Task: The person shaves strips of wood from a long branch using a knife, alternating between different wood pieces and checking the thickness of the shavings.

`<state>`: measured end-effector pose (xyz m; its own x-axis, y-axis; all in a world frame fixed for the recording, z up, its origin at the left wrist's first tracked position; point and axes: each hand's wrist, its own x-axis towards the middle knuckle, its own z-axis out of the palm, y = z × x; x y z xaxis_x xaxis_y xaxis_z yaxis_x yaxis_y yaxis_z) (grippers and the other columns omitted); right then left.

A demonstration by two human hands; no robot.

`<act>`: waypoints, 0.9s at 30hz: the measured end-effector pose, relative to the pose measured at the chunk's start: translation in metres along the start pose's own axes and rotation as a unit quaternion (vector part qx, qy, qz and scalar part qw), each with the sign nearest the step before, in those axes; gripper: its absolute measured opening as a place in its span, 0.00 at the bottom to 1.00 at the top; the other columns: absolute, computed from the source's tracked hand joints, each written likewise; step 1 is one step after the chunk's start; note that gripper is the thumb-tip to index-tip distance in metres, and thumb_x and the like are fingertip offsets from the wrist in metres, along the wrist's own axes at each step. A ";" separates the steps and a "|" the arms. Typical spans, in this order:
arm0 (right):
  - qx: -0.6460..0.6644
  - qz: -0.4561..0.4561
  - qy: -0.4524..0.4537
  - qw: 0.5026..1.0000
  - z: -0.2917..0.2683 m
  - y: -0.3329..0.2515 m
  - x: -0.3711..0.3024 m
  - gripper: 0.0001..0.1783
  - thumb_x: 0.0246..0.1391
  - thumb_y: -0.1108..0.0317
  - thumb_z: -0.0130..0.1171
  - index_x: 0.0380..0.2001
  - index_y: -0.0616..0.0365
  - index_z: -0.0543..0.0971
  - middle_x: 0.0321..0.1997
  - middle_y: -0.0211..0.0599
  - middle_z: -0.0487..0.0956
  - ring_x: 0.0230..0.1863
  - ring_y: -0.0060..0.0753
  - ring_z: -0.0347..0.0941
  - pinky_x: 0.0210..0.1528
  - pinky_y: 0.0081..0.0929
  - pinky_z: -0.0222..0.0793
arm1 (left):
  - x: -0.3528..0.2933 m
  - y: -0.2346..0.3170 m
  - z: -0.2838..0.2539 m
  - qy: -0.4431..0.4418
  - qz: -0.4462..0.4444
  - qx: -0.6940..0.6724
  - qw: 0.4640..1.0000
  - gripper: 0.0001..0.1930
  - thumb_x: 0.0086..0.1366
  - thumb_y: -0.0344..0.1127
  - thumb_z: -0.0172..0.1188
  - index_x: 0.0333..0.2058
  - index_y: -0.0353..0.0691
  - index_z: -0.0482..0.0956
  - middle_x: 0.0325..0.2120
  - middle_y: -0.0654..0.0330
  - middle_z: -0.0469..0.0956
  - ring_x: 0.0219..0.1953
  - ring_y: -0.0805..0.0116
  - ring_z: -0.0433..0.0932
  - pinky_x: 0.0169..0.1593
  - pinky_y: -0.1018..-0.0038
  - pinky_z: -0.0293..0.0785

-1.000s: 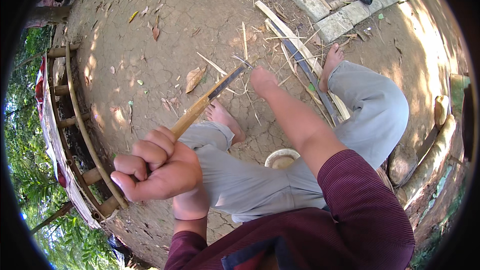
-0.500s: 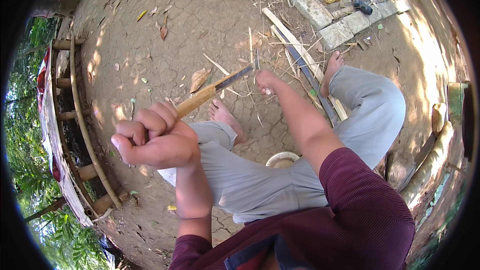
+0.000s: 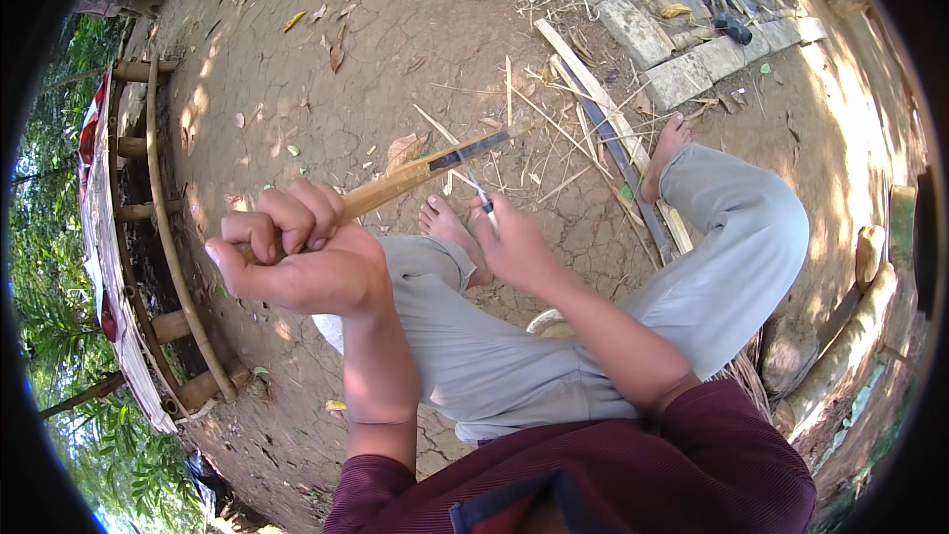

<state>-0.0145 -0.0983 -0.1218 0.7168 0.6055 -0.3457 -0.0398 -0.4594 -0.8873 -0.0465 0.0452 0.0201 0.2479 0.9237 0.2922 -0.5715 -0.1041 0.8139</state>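
My left hand [image 3: 306, 252] is closed around the near end of a light-brown bamboo strip [image 3: 390, 186], which points away to the right above my knee. Toward its far end the strip has a dark, nearly black section [image 3: 465, 152]. My right hand [image 3: 516, 245] grips a small knife [image 3: 475, 181] with a thin pale blade. The blade reaches up to the strip at its dark section; whether it is cutting in cannot be made out. Most of the knife's handle is hidden in my fingers.
Pale long strips [image 3: 605, 104] and a dark strip [image 3: 625, 163] lie beside my right foot. Thin shavings [image 3: 563, 183] and dry leaves litter the cracked earth. Concrete edging blocks [image 3: 677, 82] stand at the far right, a bamboo bench [image 3: 168, 237] at the left. A pale round rim [image 3: 550, 321] shows between my legs.
My right hand has come back toward me with the knife, from beyond the strip's far end to beside its dark section. My left hand has shifted slightly left and up, still holding the strip.
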 end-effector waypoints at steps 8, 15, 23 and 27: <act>0.004 -0.240 0.009 0.971 0.002 -0.047 -0.057 0.17 0.63 0.68 0.51 0.51 0.67 0.67 0.42 0.56 0.79 0.33 0.60 0.78 0.33 0.44 0.73 | -0.022 0.016 0.003 -0.072 0.044 -0.070 0.994 0.23 0.73 0.57 0.35 0.24 0.47 0.55 0.16 0.66 0.52 0.17 0.74 0.50 0.20 0.77 0.47; 0.006 -0.241 0.003 0.971 -0.014 -0.041 -0.069 0.20 0.62 0.69 0.52 0.54 0.68 0.64 0.42 0.55 0.79 0.32 0.56 0.79 0.33 0.44 0.73 | -0.055 0.017 0.018 0.004 0.150 -0.070 0.986 0.16 0.75 0.50 0.34 0.30 0.48 0.58 0.24 0.65 0.58 0.22 0.72 0.57 0.23 0.76 0.56; -0.026 -0.084 -0.124 0.988 -0.064 -0.030 -0.103 0.22 0.59 0.70 0.53 0.54 0.65 0.64 0.43 0.57 0.77 0.36 0.57 0.78 0.34 0.46 0.73 | -0.115 0.010 -0.005 -0.122 0.171 0.014 0.978 0.12 0.78 0.45 0.32 0.37 0.45 0.55 0.17 0.64 0.58 0.14 0.73 0.57 0.25 0.75 0.58; -0.020 -0.222 -0.043 0.974 -0.073 -0.020 -0.120 0.21 0.62 0.67 0.50 0.57 0.60 0.65 0.42 0.53 0.77 0.34 0.60 0.77 0.35 0.50 0.73 | -0.124 0.028 -0.006 -0.132 0.098 0.026 0.986 0.12 0.78 0.43 0.32 0.35 0.47 0.57 0.11 0.69 0.52 0.12 0.78 0.48 0.23 0.75 0.51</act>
<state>-0.0486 -0.2088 -0.0402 0.5955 0.8021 0.0442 0.2890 -0.1626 -0.9434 -0.0981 -0.0703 0.0033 0.3355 0.7560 0.5621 -0.5900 -0.2966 0.7510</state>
